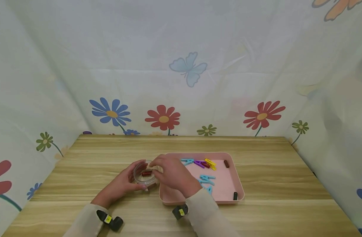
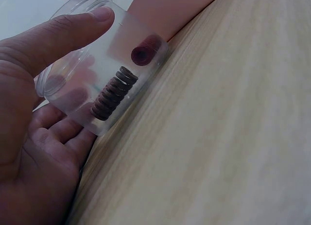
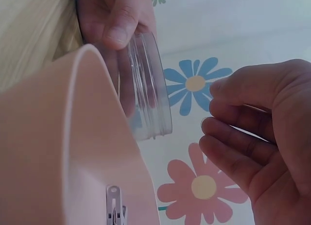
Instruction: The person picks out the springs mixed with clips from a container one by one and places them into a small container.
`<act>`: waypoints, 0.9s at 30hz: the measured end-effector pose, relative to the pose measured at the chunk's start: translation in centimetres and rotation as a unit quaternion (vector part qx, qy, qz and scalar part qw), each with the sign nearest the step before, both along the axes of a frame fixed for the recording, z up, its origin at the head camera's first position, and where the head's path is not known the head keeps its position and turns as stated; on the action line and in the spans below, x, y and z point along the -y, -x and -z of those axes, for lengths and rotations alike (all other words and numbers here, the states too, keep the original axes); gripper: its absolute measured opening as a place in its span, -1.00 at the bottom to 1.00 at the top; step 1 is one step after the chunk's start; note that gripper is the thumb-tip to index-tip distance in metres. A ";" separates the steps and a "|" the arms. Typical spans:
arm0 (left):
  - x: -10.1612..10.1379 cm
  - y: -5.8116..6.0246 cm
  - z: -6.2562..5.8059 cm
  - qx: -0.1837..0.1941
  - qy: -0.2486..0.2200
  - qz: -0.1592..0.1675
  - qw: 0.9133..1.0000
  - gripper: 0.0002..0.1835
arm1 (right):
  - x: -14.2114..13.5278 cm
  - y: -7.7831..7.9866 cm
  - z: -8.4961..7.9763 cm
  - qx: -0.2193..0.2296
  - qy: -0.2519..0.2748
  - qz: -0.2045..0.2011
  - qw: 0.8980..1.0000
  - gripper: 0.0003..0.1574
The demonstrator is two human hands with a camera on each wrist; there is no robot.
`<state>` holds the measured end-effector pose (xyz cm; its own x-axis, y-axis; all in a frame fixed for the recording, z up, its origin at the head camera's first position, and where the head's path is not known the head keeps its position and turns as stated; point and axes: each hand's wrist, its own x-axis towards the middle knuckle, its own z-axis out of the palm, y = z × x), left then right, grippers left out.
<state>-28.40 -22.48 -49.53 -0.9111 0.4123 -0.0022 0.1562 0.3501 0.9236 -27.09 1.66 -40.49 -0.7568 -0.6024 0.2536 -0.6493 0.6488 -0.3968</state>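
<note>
A clear plastic jar (image 1: 143, 181) without a lid stands on the table, and my left hand (image 1: 128, 180) grips it with thumb and fingers around its wall. Inside lie a dark brown coil spring (image 2: 114, 94) and a reddish spring (image 2: 146, 50), seen through the side in the left wrist view. My right hand (image 1: 174, 173) hovers over the jar's mouth. In the right wrist view its fingers (image 3: 238, 152) are loosely bent, the thumb near the index fingertip, and nothing shows between them.
Right of the jar stands a pink tray (image 1: 223, 184), partly under my right forearm. It holds several light blue clothespins (image 1: 206, 177), a purple clothespin (image 1: 199, 163), yellow clothespins (image 1: 210, 163), a red spring (image 1: 205, 165), a brown spring (image 1: 226, 164) and a dark green spring (image 1: 235, 196).
</note>
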 end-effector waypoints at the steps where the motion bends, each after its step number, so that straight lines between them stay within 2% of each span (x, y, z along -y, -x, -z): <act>1: 0.0 0.0 0.0 0.000 -0.001 0.000 1.000 -0.01 | 0.0 0.0 -0.1 0.005 0.002 0.003 1.000 -0.70; 6: 0.0 0.0 0.0 -0.002 -0.005 0.002 1.000 -0.01 | -0.3 0.1 -0.1 0.016 0.008 0.010 1.000 -0.71; 27: 0.0 0.1 0.1 -0.012 0.001 0.000 1.000 -0.04 | -1.5 0.7 -0.3 0.003 0.043 0.014 0.999 -0.73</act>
